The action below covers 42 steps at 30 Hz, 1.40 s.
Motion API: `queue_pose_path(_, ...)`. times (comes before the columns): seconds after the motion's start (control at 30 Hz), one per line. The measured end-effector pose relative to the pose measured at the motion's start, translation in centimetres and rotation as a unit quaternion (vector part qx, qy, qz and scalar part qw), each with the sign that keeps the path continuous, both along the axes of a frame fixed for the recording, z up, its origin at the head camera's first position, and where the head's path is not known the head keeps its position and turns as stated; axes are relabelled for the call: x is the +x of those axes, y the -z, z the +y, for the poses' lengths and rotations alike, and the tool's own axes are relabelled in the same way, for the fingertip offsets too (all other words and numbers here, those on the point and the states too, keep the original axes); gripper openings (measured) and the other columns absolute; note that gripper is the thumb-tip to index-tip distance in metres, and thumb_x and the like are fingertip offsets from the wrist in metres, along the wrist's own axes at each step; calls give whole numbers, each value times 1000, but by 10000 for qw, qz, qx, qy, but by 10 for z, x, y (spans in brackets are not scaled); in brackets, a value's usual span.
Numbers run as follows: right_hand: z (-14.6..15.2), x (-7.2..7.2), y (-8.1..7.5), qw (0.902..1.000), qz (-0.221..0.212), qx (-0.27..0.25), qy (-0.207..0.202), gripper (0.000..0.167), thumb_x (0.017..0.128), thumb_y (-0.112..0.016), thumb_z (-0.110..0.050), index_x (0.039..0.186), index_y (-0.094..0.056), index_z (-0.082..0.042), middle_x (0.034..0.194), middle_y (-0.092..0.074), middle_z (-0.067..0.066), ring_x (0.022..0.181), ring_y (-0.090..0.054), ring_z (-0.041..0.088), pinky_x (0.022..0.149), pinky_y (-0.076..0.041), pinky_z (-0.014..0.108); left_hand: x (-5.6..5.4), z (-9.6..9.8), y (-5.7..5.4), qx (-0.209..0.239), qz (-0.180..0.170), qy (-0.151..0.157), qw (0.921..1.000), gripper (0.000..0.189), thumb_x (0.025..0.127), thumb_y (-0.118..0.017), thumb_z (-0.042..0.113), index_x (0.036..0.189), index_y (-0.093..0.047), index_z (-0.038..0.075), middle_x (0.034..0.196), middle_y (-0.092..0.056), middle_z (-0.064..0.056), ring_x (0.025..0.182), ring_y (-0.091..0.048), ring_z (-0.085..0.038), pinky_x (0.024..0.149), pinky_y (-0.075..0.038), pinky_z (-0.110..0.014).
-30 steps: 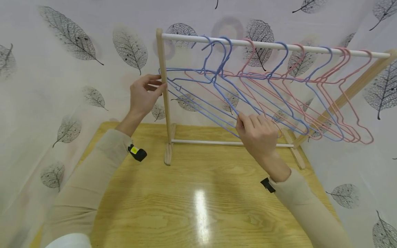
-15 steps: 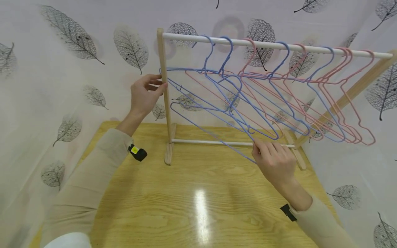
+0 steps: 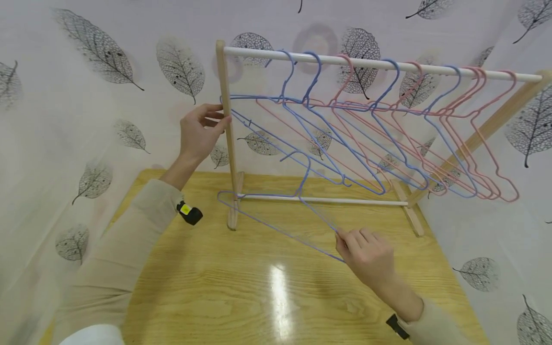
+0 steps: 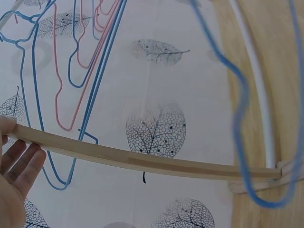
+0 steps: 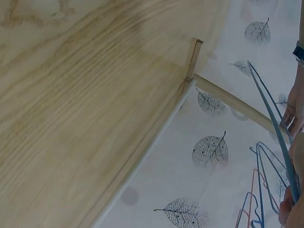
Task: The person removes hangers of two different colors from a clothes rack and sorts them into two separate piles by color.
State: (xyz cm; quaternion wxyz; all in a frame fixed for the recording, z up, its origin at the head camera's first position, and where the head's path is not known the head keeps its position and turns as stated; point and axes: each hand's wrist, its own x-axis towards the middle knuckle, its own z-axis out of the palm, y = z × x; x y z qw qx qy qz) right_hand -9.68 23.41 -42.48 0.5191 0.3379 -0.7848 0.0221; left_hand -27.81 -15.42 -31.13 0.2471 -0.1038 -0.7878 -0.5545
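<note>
My right hand point(image 3: 366, 256) grips one end of a blue hanger point(image 3: 276, 225), which is off the rail and held above the table in front of the rack, its hook pointing up. My left hand point(image 3: 200, 132) holds the rack's left wooden post point(image 3: 228, 139) between thumb and fingers; the left wrist view shows the thumb on one side of the post point(image 4: 118, 154). Blue hangers point(image 3: 316, 79) and pink hangers point(image 3: 351, 81) hang by their hooks from the white rail point(image 3: 336, 59). In the right wrist view, my right hand point(image 5: 295, 190) is mostly cut off at the edge.
The rack's lower white bar point(image 3: 319, 199) and wooden feet point(image 3: 233, 215) stand at the back of the wooden table point(image 3: 241, 287). A leaf-patterned cloth point(image 3: 129, 57) covers the walls close behind and beside it. A white rounded object point(image 3: 92, 335) shows at the lower left.
The blue hanger has come off the left part of the rail, moving down and toward me in my right hand. My left hand stays on the post.
</note>
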Motion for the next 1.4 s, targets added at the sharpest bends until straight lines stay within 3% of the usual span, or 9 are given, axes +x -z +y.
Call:
queue_pose_path(0.13, -15, 4, 16, 9993, -299, 185, -117, 37, 107, -57, -18, 78, -75, -3, 60, -69, 4, 46, -61, 18, 34, -48, 27, -1, 1, 1, 6, 29, 31, 10000, 28, 96, -78, 16, 120, -77, 2, 110, -78, -22, 70, -68, 5, 70, -64, -8)
queue_pose_path(0.4, -49, 7, 46, 9943, -871, 169, -593, 33, 105, -56, -19, 82, -78, -11, 66, -72, -4, 52, -64, 10, 41, -54, 21, 0, -1, 1, -98, -20, 86, 9999, 28, 97, -78, 17, 121, -76, 2, 112, -78, -23, 71, -69, 4, 70, -64, -8)
queue_pose_path(0.63, -77, 6, 67, 9866, -1240, 222, -1032, 29, 103, -55, -18, 84, -77, -16, 69, -73, -10, 54, -62, 4, 45, -54, 15, -2, -4, -2, -82, -19, 467, 9989, 28, 96, -78, 13, 121, -76, 0, 112, -78, -25, 73, -72, 2, 72, -66, -11)
queue_pose_path(0.8, -94, 6, 81, 9763, -1688, 301, -1319, 28, 101, -54, -18, 86, -77, -17, 72, -73, -11, 56, -60, 1, 46, -51, 10, -2, -7, -5, -43, -76, 693, 9976, 27, 97, -76, 9, 121, -75, -2, 105, -80, -14, 73, -73, 3, 73, -67, -12)
queue_pose_path(0.9, -101, 6, 88, 9702, -2014, 350, -1300, 21, 98, -61, -18, 87, -78, -18, 74, -74, -11, 59, -63, 1, 50, -54, 10, -1, -9, -6, -36, -113, 731, 9973, 26, 97, -76, 8, 121, -76, -2, 102, -80, -8, 73, -73, 2, 73, -67, -13)
queue_pose_path(1.03, -113, 5, 97, 9679, -2245, 420, -1049, 3, 88, -78, -19, 87, -76, -21, 76, -74, -13, 61, -64, 1, 51, -54, 11, -1, -10, -7, -48, -136, 720, 9973, 26, 97, -76, 9, 121, -75, -2, 101, -80, -7, 74, -73, 2, 73, -67, -13)
queue_pose_path(1.13, -124, 3, 101, 9674, -2339, 488, -834, 11, 82, -86, -22, 87, -76, -22, 76, -74, -14, 62, -64, 1, 50, -54, 12, -1, -10, -7, -34, -117, 696, 9975, 27, 97, -76, 8, 121, -75, -3, 102, -80, -8, 74, -73, 2, 73, -67, -13)
queue_pose_path(1.3, -142, 2, 101, 9567, -2688, 776, -797, 7, 89, -82, -24, 86, -76, -23, 76, -74, -15, 61, -62, 1, 51, -53, 11, -1, -11, -6, -28, -107, 656, 9978, 26, 97, -76, 7, 121, -75, -4, 103, -79, -10, 74, -74, 1, 73, -67, -12)
queue_pose_path(1.4, -152, 3, 102, 9559, -2649, 1000, -782, 9, 90, -81, -26, 84, -75, -23, 74, -72, -16, 58, -59, 1, 47, -46, 9, -1, -11, -6, -24, -120, 654, 9978, 27, 97, -76, 7, 121, -74, -4, 103, -79, -11, 74, -74, 0, 73, -67, -12)
